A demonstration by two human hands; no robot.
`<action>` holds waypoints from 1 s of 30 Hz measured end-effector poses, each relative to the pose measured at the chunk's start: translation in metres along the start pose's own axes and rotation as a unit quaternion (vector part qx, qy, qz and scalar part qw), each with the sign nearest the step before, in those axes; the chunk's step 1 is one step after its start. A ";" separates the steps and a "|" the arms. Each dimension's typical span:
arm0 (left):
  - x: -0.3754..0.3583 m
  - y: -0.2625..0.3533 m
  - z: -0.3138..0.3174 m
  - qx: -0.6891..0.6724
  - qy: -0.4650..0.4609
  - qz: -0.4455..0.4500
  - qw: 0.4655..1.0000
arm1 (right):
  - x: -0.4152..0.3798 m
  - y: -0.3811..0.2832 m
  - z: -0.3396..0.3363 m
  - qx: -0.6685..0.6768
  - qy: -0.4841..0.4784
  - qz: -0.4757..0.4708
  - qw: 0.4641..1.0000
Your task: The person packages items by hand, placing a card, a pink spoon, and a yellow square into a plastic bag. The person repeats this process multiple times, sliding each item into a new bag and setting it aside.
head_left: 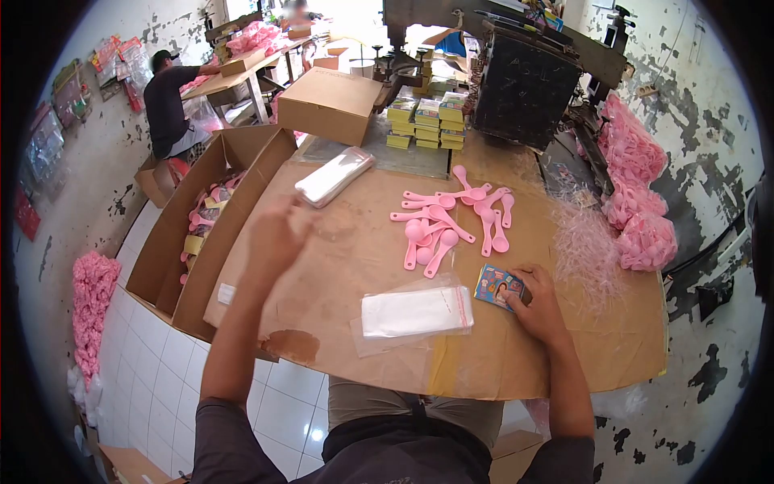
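My right hand [536, 300] is closed on a small stack of printed cards [494, 285] at the right of the cardboard-covered table. Left of it lies a pile of clear plastic bags [415, 312] with a pink-marked strip at one end. Pink measuring spoons [439, 214] are heaped loosely beyond the bags. My left hand [278, 242] is raised over the table's left part, near the open carton; motion blurs its fingers, and nothing can be made out in it. Just past that hand rests a bundle of clear bags [334, 176].
An open carton [173, 278] holding pink spoons and packets stands along the left edge. Behind are a closed carton [329, 101], stacks of cards [427, 121] and a black machine [524, 85]. Pink bagged bundles [641, 185] line the right. Another person [171, 105] works at a far table.
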State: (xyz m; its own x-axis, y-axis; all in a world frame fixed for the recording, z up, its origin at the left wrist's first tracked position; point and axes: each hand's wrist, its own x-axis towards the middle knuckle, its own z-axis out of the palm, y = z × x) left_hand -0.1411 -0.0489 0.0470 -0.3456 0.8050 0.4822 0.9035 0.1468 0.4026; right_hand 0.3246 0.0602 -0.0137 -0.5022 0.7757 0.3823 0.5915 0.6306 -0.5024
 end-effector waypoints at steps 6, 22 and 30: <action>-0.050 0.119 0.049 -0.110 -0.189 0.231 0.948 | 0.000 -0.007 -0.002 0.031 0.033 0.004 0.999; -0.046 0.118 0.099 -0.306 -0.285 0.113 0.901 | 0.000 0.003 -0.003 0.117 0.059 0.032 0.991; -0.035 0.114 0.094 -0.631 -0.375 -0.076 0.675 | 0.029 -0.056 -0.023 0.205 -0.031 0.074 0.975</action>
State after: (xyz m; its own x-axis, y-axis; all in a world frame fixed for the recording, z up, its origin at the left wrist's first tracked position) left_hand -0.0027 -0.0061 0.0030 0.2431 0.9697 0.0224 -0.2268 0.0344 0.9733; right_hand 0.2910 0.0479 0.0435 -0.4751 0.8464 0.2406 0.3651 0.4384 -0.8213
